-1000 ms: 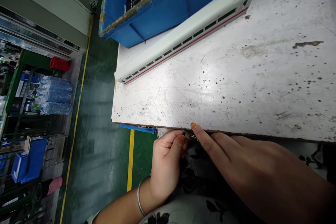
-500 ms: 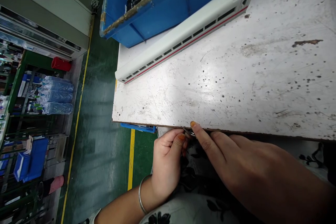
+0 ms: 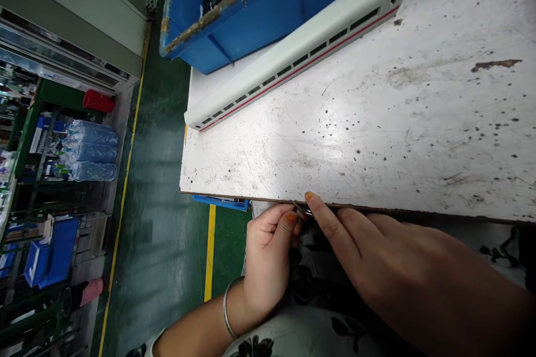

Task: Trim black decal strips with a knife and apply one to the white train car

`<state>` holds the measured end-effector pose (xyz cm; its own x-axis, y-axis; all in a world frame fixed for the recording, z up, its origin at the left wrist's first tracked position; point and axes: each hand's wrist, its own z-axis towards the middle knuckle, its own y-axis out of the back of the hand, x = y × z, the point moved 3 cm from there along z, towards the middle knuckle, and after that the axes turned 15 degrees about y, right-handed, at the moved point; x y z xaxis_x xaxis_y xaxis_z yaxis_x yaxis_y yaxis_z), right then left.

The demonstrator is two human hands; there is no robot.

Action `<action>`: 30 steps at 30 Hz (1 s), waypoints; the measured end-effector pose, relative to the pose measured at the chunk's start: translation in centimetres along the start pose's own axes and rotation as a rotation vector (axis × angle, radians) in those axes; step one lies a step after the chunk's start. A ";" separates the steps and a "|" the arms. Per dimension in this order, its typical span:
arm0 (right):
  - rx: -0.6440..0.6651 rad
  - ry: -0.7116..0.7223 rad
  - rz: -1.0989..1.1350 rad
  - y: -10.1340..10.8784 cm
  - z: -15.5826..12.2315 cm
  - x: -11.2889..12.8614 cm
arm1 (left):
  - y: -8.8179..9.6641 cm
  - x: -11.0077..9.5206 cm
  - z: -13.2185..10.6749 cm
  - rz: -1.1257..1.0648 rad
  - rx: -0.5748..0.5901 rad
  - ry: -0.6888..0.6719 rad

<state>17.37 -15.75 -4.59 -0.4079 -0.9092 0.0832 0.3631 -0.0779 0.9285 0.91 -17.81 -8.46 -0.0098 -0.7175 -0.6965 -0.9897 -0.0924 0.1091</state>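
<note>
Both my hands are below the near edge of the worn white table (image 3: 377, 139), over my lap. My left hand (image 3: 268, 256), with a metal bangle on its wrist, is curled with its thumb pressed toward a small metal piece (image 3: 302, 211) at the table edge. My right hand (image 3: 377, 268) reaches in from the right, its forefinger stretched along the table edge, its tip against the same small piece. What the piece is I cannot make out. A long white toy train car (image 3: 301, 50) with a red stripe and dark windows lies diagonally on the far part of the table.
A blue plastic crate (image 3: 234, 17) with dark slats inside stands behind the train car. To the left lies a green floor with yellow lines (image 3: 208, 256), a shelf with bottled water (image 3: 90, 148), blue bins (image 3: 50, 251) and a red can (image 3: 98, 101).
None beyond a slight shift of the camera; both hands stay pinched together at the table edge.
</note>
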 end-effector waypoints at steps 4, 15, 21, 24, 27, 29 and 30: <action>-0.004 0.008 0.034 -0.2 -0.1 -0.3 | 0.1 0.2 0.0 0.011 -0.002 -0.009; -0.002 0.020 0.004 -0.1 -0.1 0.0 | 0.0 0.0 0.0 0.008 0.006 0.009; 0.015 0.010 -0.045 -0.2 0.5 0.2 | 0.1 0.2 -0.1 -0.004 0.016 0.027; 0.008 0.007 -0.056 -0.1 0.3 0.3 | 0.0 0.1 -0.1 0.007 0.020 0.004; 0.000 0.017 -0.020 0.1 0.1 0.0 | -0.1 -0.1 -0.1 0.015 0.013 -0.021; -0.009 0.029 0.012 0.1 0.0 -0.2 | -0.2 -0.1 -0.1 0.020 0.009 -0.033; -0.016 0.032 0.020 0.1 0.0 -0.3 | -0.2 -0.2 -0.1 0.022 0.009 -0.036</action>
<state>17.47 -15.50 -4.51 -0.3732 -0.9234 0.0897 0.3844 -0.0659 0.9208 1.09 -17.71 -8.33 -0.0365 -0.6942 -0.7188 -0.9905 -0.0702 0.1181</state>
